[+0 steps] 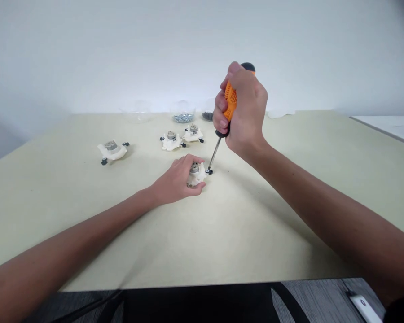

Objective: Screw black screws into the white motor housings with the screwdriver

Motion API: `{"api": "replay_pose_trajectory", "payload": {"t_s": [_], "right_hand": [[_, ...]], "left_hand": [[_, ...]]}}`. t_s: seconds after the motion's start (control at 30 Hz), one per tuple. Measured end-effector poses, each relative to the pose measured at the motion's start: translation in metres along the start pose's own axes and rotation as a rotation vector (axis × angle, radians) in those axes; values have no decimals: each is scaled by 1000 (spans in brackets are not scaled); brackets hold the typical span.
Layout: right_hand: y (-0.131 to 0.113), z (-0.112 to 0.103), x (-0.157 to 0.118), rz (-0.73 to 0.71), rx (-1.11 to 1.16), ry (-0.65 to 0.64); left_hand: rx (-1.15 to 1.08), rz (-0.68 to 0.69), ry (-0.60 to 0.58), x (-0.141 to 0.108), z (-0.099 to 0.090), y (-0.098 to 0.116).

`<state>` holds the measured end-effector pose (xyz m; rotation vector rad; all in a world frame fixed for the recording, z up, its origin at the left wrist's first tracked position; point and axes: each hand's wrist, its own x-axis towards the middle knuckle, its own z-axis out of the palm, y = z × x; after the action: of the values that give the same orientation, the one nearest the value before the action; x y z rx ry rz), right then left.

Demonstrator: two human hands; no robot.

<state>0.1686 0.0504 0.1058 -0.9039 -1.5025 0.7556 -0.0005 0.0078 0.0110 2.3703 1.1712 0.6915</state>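
My left hand (179, 179) is closed around a white plastic motor mount (198, 176) and holds it down on the table. A round metal motor sits in the mount, partly hidden by my fingers. In a fist, my right hand (244, 105) grips an orange and black screwdriver (231, 99), tilted with its handle up and to the right. Its tip meets a small black piece (209, 171) at the mount's right corner. Whether a screw sits under the tip is too small to tell.
Behind my left hand stand two similar motor mounts, a nearer one (171, 141) and a farther one (193, 133). Another mount (112, 150) lies to the left. Along the wall are a clear bowl of silvery screws (183, 117), dark small parts (208, 116) and a clear dish (138, 117).
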Motion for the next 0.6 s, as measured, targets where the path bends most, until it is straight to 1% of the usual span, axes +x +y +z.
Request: {"api": "replay_pose_trajectory", "payload": {"t_s": [0.2, 0.27, 0.43, 0.5, 0.6], "right_hand": [[4, -1, 3, -7, 22, -17], [2, 1, 2, 6, 64, -23], [-6, 6, -2, 27, 247, 17], [-9, 7, -5, 21, 308, 1], [-10, 8, -7, 27, 312, -25]], "left_hand": [[1, -10, -7, -1, 0, -1], [0, -8, -3, -1, 0, -1], [2, -48, -31, -1, -2, 2], [7, -52, -29, -1, -2, 2], [19, -28, -13, -1, -1, 1]]}}
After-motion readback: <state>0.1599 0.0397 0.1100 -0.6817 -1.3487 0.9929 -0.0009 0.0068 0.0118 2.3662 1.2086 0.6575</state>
